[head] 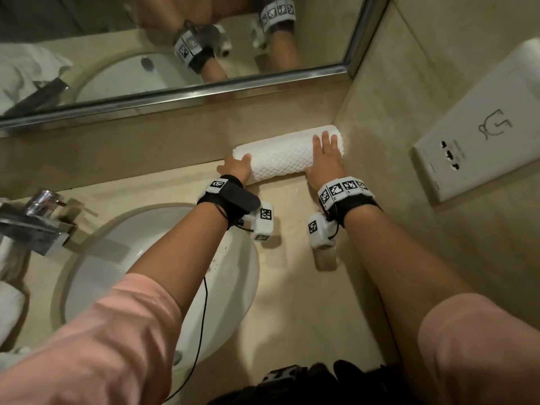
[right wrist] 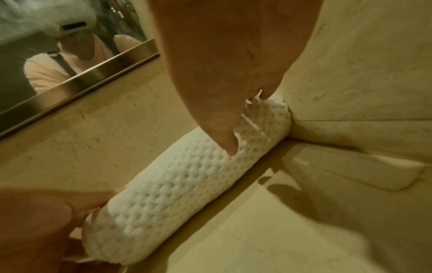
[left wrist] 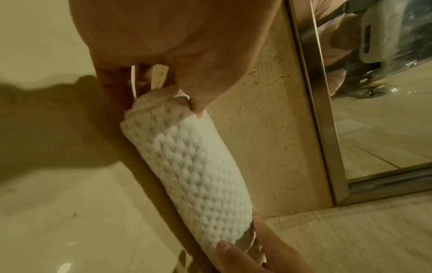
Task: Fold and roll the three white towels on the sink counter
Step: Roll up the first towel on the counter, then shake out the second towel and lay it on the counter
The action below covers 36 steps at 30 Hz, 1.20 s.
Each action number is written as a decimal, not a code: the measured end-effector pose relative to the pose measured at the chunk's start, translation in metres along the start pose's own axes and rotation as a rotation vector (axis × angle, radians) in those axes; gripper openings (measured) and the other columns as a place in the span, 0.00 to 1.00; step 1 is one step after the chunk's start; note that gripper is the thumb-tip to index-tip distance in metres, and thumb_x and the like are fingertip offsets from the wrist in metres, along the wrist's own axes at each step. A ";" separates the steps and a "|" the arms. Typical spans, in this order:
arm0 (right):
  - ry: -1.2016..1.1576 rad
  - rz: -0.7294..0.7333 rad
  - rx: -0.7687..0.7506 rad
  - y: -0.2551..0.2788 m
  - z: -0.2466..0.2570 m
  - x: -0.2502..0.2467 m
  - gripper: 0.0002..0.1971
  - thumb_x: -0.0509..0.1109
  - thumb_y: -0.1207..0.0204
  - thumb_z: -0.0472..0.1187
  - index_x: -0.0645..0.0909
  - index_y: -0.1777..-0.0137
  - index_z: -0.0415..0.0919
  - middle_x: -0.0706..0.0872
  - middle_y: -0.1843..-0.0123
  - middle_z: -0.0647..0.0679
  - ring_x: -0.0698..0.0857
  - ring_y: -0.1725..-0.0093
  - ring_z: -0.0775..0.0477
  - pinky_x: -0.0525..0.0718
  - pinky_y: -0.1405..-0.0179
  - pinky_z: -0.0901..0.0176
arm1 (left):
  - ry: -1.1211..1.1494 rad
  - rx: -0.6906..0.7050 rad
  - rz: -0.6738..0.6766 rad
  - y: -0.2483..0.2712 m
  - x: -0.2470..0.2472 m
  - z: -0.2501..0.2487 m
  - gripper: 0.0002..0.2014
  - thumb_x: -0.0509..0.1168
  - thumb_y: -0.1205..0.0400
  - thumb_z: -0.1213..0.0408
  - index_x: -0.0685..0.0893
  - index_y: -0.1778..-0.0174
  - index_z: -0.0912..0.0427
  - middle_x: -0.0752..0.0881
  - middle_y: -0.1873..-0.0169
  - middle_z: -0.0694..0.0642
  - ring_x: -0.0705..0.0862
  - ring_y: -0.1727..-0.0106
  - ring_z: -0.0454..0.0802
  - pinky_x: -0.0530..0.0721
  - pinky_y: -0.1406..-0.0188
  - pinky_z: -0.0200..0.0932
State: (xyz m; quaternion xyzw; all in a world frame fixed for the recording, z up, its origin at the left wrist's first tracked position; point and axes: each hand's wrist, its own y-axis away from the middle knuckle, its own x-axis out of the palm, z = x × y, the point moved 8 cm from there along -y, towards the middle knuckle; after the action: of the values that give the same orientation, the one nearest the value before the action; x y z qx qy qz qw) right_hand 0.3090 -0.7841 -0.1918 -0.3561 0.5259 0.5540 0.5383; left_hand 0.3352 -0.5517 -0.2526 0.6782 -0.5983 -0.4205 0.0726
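At the back of the counter [head: 292, 302], tucked where the backsplash meets the side wall [head: 409, 97], a rolled towel [head: 280, 159] lies on its side, its right end touching the wall and its long side against the backsplash below the mirror [head: 175, 92]. The left hand [head: 235, 168] cups the roll's left end; the left wrist view shows thumb and fingers curled round that end. The right hand [head: 325, 162] lies flat on top near the right end, fingers straight and pressing down rather than gripping; the right wrist view shows a fingertip sunk slightly into the pile.

The roll looks finished and parked, so this step seems nearly done. More white cloth shows at the far left edge past the tap [head: 43, 220] and in the mirror, probably the other towels, though how many are folded cannot be told.

The main risk is unrolling. A loose flap and a small tag stick out at the left end in the left wrist view, and where the outer edge of the towel sits cannot be seen. If it is not underneath or against the backsplash, letting go could let the roll spring open. Lifting the left hand carelessly could drag that end outward and telescope the layers. The sink [head: 242, 273] lies just beside the left forearm, and a nudge while withdrawing could send the roll toward the basin.
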 end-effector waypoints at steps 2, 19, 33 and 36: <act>0.019 0.030 -0.006 0.000 -0.001 -0.004 0.38 0.62 0.20 0.35 0.46 0.15 0.40 0.43 0.14 0.41 0.42 0.15 0.39 0.48 0.16 0.49 | 0.016 0.010 0.007 0.001 -0.001 0.001 0.34 0.59 0.19 0.44 0.65 0.20 0.60 0.70 0.25 0.65 0.72 0.27 0.65 0.71 0.27 0.58; -0.168 -0.063 -0.093 0.043 0.014 -0.032 0.30 0.64 0.23 0.34 0.62 0.21 0.35 0.63 0.19 0.40 0.65 0.20 0.40 0.69 0.25 0.47 | 0.143 0.005 0.138 0.016 -0.021 0.027 0.47 0.64 0.32 0.40 0.68 0.24 0.72 0.75 0.29 0.72 0.79 0.33 0.70 0.81 0.39 0.56; -0.585 0.158 -0.077 0.138 0.032 -0.019 0.11 0.69 0.22 0.39 0.83 0.41 0.38 0.85 0.40 0.45 0.82 0.40 0.46 0.75 0.42 0.60 | 0.066 0.049 0.268 0.143 -0.048 0.057 0.23 0.61 0.14 0.58 0.72 0.25 0.66 0.75 0.29 0.62 0.79 0.41 0.56 0.77 0.43 0.49; -0.622 0.212 -0.127 0.157 0.047 -0.012 0.09 0.69 0.23 0.37 0.84 0.45 0.38 0.88 0.47 0.43 0.85 0.50 0.48 0.77 0.50 0.61 | 0.040 0.067 0.323 0.165 -0.055 0.076 0.21 0.59 0.14 0.58 0.73 0.27 0.65 0.77 0.30 0.62 0.78 0.45 0.53 0.77 0.44 0.46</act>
State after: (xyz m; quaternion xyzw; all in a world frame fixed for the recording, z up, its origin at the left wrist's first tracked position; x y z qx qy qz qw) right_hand 0.1665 -0.7209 -0.1395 -0.1462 0.3351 0.7206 0.5891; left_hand 0.1657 -0.5182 -0.1753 0.5833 -0.7118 -0.3696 0.1283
